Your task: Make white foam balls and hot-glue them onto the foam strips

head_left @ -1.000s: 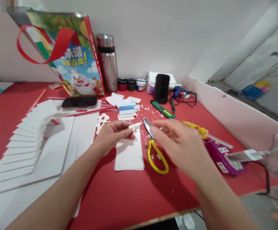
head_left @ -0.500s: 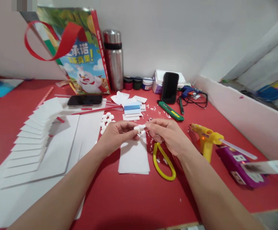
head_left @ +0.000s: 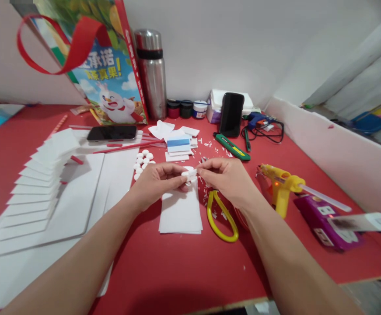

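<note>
My left hand (head_left: 155, 186) and my right hand (head_left: 229, 180) meet above the table, both closed in a pinch. Between their fingertips is a small white strip-like piece (head_left: 190, 173); its exact kind is unclear. The left fingers grip its left part, the right fingers its right end. Below lies a short stack of white paper or card (head_left: 180, 216). A yellow-handled pair of scissors (head_left: 231, 235) rests under and beside my right hand, mostly hidden. Just past my left hand sits a cluster of small white rounded pieces (head_left: 140, 161).
Fanned white cards (head_left: 29, 190) lie on boards at left. Behind are a phone (head_left: 111, 133), steel flask (head_left: 152, 83), gift bag (head_left: 114, 94), paint jars (head_left: 186, 109), standing phone (head_left: 232, 114) and green cutter (head_left: 231, 146). At right, a yellow glue gun (head_left: 280, 192) stands by a purple box (head_left: 321, 225).
The camera view has shifted slightly, so the scene sits a little higher and further left. The right fingertips are closer to the left ones on the white piece.
</note>
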`<state>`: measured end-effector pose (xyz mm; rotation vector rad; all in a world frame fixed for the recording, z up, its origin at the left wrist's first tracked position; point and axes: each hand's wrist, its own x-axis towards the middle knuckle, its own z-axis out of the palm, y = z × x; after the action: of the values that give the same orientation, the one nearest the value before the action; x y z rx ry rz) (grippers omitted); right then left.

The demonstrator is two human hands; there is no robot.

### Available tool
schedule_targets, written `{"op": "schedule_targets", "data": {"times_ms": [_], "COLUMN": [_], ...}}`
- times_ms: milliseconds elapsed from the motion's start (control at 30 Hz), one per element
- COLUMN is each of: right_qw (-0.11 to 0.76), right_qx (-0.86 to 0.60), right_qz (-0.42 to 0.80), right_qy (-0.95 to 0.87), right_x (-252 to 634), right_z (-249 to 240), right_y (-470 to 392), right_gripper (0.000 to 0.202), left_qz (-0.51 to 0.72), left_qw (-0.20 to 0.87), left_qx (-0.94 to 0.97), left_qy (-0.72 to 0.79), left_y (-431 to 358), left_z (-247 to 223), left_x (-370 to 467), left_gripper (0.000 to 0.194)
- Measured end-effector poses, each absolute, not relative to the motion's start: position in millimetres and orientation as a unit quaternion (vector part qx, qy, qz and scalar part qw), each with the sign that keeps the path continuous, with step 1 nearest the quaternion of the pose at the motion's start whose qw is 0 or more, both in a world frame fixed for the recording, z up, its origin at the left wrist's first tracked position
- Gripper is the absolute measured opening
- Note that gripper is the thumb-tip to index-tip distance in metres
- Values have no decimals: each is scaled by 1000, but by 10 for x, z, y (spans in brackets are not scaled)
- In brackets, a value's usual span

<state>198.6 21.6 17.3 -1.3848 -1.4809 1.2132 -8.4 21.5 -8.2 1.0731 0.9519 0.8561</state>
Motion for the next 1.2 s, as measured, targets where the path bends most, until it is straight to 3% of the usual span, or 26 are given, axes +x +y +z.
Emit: {"op": "schedule_targets", "data": {"times_ms": [433, 967, 1200], "right_qw": [374, 383, 370], "right_qx": [-514, -518, -524], "right_qz": [337, 494, 481], "right_qy": [-694, -584, -597], "right_x": [1930, 1878, 1877], "right_z": [166, 119, 132], "right_y": [164, 166, 157], "right_gripper": [12, 11, 12], "left_qz": [384, 399, 403], "left_qw": [668, 645, 632], "left_qx": [454, 452, 465], "left_qy": [447, 469, 471], "left_y": [238, 211, 208], "left_z": [-99, -93, -109], "left_x": [-63, -44, -46], "left_gripper": [34, 35, 34]}}
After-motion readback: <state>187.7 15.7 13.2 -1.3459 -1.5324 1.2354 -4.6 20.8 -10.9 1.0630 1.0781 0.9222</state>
